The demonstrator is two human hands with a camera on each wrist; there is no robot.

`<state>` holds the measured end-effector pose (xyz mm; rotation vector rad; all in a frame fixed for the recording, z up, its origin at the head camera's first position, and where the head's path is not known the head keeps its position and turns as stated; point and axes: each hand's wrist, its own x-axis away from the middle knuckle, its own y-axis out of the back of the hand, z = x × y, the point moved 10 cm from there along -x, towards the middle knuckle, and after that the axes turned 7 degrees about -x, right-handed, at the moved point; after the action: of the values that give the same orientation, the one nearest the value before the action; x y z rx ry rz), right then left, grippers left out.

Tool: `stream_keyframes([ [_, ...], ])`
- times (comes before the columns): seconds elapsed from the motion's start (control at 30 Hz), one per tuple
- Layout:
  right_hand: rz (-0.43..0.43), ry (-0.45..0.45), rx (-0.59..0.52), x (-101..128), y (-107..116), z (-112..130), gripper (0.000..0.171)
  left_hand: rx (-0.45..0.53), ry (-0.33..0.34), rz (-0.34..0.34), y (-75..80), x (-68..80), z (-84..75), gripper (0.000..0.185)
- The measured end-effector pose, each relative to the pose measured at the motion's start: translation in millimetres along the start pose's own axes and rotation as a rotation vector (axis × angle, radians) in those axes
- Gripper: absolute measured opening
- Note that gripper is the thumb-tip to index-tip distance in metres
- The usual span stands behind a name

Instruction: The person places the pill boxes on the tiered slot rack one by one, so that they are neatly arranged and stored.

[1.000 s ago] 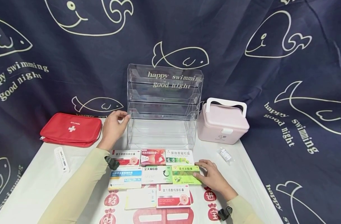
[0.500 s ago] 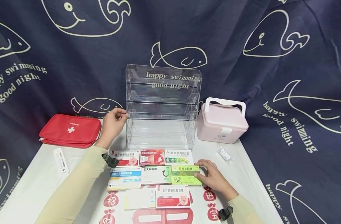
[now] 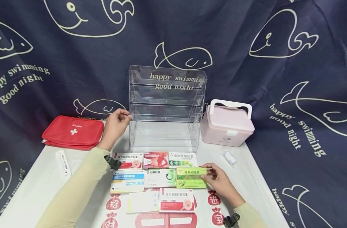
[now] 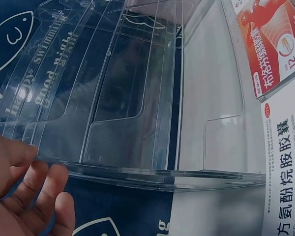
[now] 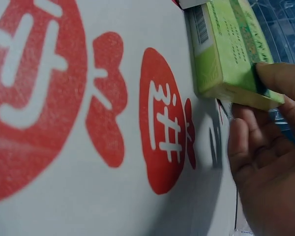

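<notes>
While I watch through the head view, my right hand (image 3: 219, 181) sits low and right of centre, thumb and fingers pinching the right end of the green medicine box (image 3: 191, 177). In the right wrist view that box (image 5: 229, 54) shows in the upper right, its near edge lifted off the white table cover (image 5: 64, 162) and the thumb (image 5: 278, 78) pressed on its top face.

My left hand (image 3: 115, 126) is left of centre, its fingertips curled round the left edge of the clear acrylic rack (image 3: 166, 107), which stands at the middle of the frame against the dark fish-print cloth (image 3: 48, 47). The left wrist view has the fingers (image 4: 34, 194) in the lower left, touching the rack's (image 4: 137, 98) side wall; I see them bent against it.

The green box belongs to a grid of flat cartons in front of the rack. Just left of it lies a white and green box (image 3: 159, 177), then a blue and white box (image 3: 127, 181). Behind them sit a red and white box (image 3: 128, 160), a pink box (image 3: 155, 159) and a green-striped white box (image 3: 182, 159). Below, another red and white carton (image 3: 176, 199) lies beside a pale box (image 3: 142, 202).

At the left edge of the table lies a red first aid pouch (image 3: 72, 132), with a white strip (image 3: 63, 162) near it. A pink case (image 3: 227, 124) with a white handle stands just right of the rack, and a small clear packet (image 3: 229, 157) lies below it.
</notes>
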<state>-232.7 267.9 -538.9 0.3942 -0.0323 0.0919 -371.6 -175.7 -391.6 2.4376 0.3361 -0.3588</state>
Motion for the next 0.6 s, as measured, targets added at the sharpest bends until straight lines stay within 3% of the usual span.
stream_keyframes([
  [0.13,-0.058,0.098,0.005,3,7,5,0.036,-0.002,-0.002,0.006,-2.2,0.9,-0.6,0.014],
  [0.4,-0.064,0.283,-0.034,2,13,19,0.032,0.002,-0.017,0.033,-4.4,1.5,-3.7,0.014],
  [0.6,-0.038,0.301,0.032,-3,18,23,0.030,0.002,-0.022,0.029,-1.8,-0.1,-4.4,0.015],
])
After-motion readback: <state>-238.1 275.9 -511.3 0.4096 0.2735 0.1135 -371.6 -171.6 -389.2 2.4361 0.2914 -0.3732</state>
